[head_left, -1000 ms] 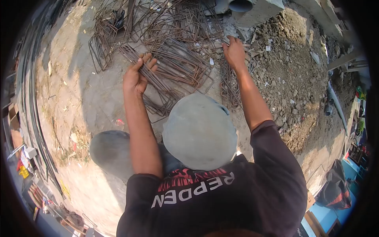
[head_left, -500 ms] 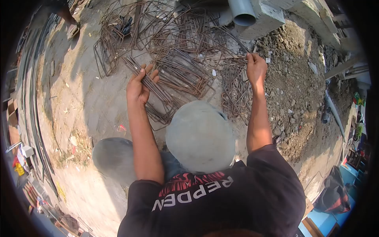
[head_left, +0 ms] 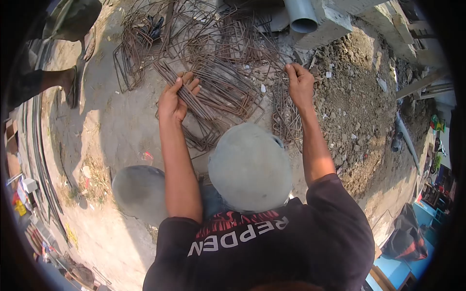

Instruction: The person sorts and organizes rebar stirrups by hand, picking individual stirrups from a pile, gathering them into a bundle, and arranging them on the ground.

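A bundle of bent rebar stirrups slants through my left hand, with the thumb and fingers wrapped around the rods. Beyond and beside it lies a tangled heap of rusty stirrups on the ground. My right hand is closed in a pinch at the heap's right side. A thin rebar stirrup appears to run up to its fingertips, though the exact grip is partly hidden. Just below that hand is a smaller pile of stirrups. Between my forearms is my bent knee in grey cloth.
A grey pipe and concrete blocks stand at the far side. Rubble and soil spread to the right. Long bars lie along the left. Another person's legs and sandalled feet show at upper left.
My right hand has moved left, nearer the heap. My left hand has shifted slightly, still around the stirrups. The other person has stepped further into view at upper left.
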A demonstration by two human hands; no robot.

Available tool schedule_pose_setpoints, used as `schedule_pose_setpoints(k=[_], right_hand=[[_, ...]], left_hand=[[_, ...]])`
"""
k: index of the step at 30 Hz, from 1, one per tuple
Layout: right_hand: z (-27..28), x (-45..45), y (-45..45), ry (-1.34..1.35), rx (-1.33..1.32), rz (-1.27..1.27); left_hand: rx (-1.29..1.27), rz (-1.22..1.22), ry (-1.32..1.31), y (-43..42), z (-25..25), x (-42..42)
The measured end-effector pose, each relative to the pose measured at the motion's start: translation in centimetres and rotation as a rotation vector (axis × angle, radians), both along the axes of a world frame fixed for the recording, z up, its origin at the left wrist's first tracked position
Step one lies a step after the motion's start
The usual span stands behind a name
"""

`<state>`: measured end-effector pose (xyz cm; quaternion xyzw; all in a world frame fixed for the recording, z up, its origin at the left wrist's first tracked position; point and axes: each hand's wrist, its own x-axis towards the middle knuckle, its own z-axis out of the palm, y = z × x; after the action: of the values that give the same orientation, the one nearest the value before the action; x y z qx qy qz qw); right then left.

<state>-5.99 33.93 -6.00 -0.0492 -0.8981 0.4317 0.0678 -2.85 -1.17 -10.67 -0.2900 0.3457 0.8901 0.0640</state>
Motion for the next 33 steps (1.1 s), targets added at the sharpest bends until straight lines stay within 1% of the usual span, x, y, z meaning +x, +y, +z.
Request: schedule_pose_setpoints(k=[2,3,6,7,10,11,14,15,18,19,22,23,26,27,30,31,33], right_hand=[[-3.1,0.2,-0.4,-0.125,0.314,0.351],[-3.5,0.3,-0.5,-0.198,0.468,0.526],[-3.7,0.1,0.7,-0.034,0.291,0.153],[-4.1,-0.5,2.0,0.04,0.377,0.07],[-8.4,-1.3,4.8,0.197,0.536,0.152],[-10.0,-1.4,5.6,0.171,0.626,0.276],[-9.4,-3.3,6.7,-0.26,0.739,0.335],[-7.0,-3.4,5.7,-0.299,0.644,0.282],[-6.6,-3.5,5.6,-0.081,0.579,0.425],[-6.6,-2.8,5.1,-0.023,0.59,0.424],[-8.4,-0.6,4.9,-0.052,0.655,0.455],[-9.1,0.4,5.1,-0.122,0.71,0.469],[-12.2,2.5,6.9,-0.036,0.716,0.484],[-12.4,2.2,7.3,0.01,0.687,0.378],[-11.6,0.2,9.9,0.112,0.737,0.24],[-11.4,-0.5,10.5,0.033,0.744,0.255],[-11.7,-1.1,11.7,-0.06,1.031,0.397]], left_hand=[[-0.017,0.014,-0.035,0.2,-0.4,-0.4],[-0.027,0.021,-0.056,0.3,-0.4,-0.6],[0.028,0.038,-0.028,-0.1,-0.7,-0.2],[0.031,0.046,-0.029,-0.2,-0.6,0.1],[0.017,0.018,-0.015,-0.1,-0.2,-0.3],[0.01,0.004,-0.015,0.2,-0.4,-0.3],[0.016,-0.019,-0.018,0.6,-0.2,-0.1],[0.02,-0.02,-0.023,0.5,-0.1,0.1],[0.0,-0.014,-0.021,0.7,0.3,0.0],[0.007,-0.018,-0.018,0.8,0.2,-0.1],[0.024,-0.021,0.001,0.6,-0.1,-0.2],[0.027,-0.018,0.015,0.6,-0.1,-0.1],[0.017,-0.023,0.029,0.6,-0.2,-0.1],[0.007,-0.019,0.027,0.7,-0.2,0.0],[0.018,-0.044,0.018,0.8,0.1,0.2],[-0.012,-0.05,0.013,0.9,0.2,0.3],[0.017,-0.035,-0.005,1.0,-0.1,0.0]])
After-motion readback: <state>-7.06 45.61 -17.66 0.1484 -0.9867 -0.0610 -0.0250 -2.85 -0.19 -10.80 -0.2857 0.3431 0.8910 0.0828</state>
